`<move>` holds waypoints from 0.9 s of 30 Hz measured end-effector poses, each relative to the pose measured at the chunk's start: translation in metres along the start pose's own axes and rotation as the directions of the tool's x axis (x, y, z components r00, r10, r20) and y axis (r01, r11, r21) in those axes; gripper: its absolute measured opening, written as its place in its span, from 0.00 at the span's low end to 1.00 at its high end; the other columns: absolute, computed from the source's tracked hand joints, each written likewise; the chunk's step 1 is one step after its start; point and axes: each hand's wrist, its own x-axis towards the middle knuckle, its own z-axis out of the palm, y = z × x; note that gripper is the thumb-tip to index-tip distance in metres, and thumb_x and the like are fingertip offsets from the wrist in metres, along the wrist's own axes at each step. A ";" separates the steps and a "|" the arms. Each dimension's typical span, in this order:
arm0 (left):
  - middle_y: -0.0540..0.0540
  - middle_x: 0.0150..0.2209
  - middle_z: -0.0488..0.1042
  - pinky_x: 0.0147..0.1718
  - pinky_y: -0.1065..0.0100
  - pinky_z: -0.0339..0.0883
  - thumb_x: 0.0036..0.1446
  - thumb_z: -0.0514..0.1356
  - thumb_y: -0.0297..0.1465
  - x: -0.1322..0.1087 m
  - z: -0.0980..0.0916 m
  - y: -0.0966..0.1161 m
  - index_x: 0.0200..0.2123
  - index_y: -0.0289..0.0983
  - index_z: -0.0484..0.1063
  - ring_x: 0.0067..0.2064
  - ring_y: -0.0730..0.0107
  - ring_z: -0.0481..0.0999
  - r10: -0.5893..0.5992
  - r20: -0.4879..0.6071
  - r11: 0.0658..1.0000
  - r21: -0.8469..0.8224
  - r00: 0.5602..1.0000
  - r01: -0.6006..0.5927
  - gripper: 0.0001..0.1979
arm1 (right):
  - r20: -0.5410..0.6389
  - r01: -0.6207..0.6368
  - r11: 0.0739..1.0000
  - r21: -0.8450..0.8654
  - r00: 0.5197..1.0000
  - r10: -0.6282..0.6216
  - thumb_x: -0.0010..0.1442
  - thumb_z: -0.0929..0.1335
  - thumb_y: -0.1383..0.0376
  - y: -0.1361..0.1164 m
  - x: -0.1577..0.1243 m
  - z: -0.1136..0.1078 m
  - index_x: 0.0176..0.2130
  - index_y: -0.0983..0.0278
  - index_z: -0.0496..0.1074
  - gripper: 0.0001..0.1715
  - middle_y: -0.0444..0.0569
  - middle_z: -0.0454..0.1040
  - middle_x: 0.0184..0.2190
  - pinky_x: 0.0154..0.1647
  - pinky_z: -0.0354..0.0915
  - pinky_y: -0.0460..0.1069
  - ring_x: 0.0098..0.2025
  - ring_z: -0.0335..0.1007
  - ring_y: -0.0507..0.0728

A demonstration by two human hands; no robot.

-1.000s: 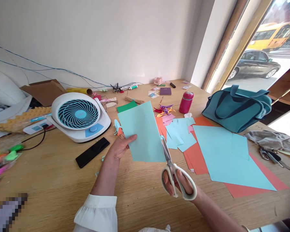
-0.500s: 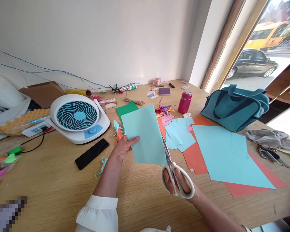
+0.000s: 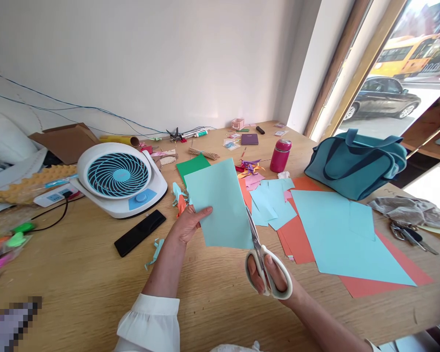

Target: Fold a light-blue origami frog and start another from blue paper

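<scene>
My left hand [image 3: 189,222] pinches a light blue sheet of paper [image 3: 223,208] by its left edge, thumb on the front and fingers hidden behind. The sheet is held up off the table, slightly tilted. In my right hand [image 3: 273,278] is a pair of scissors [image 3: 255,239] with white handles, my thumb and fingers through the loops. Their blades point up along the right edge of the sheet, near its lower right corner. Behind the held sheet lies a green sheet [image 3: 193,166]. Cut blue paper pieces [image 3: 273,203] lie to the right, over orange paper [image 3: 297,239].
A white fan [image 3: 121,178] and a black phone [image 3: 140,233] sit on the left. A pink flask [image 3: 280,155] and a teal bag [image 3: 355,164] stand at the back right. A large blue sheet [image 3: 348,239] covers the right side; keys [image 3: 412,237] lie beyond it.
The held sheet and both hands stay almost in place. The scissor handles have drawn very slightly closer together.
</scene>
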 end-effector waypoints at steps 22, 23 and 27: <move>0.39 0.46 0.80 0.45 0.57 0.74 0.41 0.74 0.35 0.003 -0.003 -0.009 0.47 0.36 0.76 0.45 0.54 0.81 -0.055 0.009 0.998 0.017 0.998 0.055 0.27 | -0.055 0.019 1.000 -0.004 0.998 -0.019 0.65 0.59 0.42 -0.001 0.003 0.002 0.32 0.60 0.68 0.28 0.41 0.61 0.14 0.17 0.49 0.48 0.15 0.52 0.51; 0.39 0.46 0.80 0.46 0.57 0.73 0.41 0.74 0.35 0.003 -0.002 -0.009 0.47 0.36 0.76 0.45 0.54 0.81 -0.051 0.013 0.999 0.013 0.999 0.050 0.27 | -0.049 0.024 1.000 0.006 0.998 -0.024 0.65 0.59 0.42 0.000 0.003 0.002 0.33 0.61 0.68 0.27 0.41 0.61 0.14 0.17 0.49 0.48 0.15 0.53 0.50; 0.39 0.47 0.80 0.48 0.57 0.73 0.41 0.74 0.35 0.002 0.000 -0.007 0.47 0.35 0.76 0.47 0.53 0.80 -0.030 0.018 1.000 -0.002 0.999 0.031 0.27 | -0.043 0.028 0.999 0.031 0.999 -0.026 0.66 0.58 0.43 0.002 0.003 0.001 0.34 0.61 0.68 0.27 0.42 0.62 0.15 0.18 0.50 0.48 0.16 0.54 0.51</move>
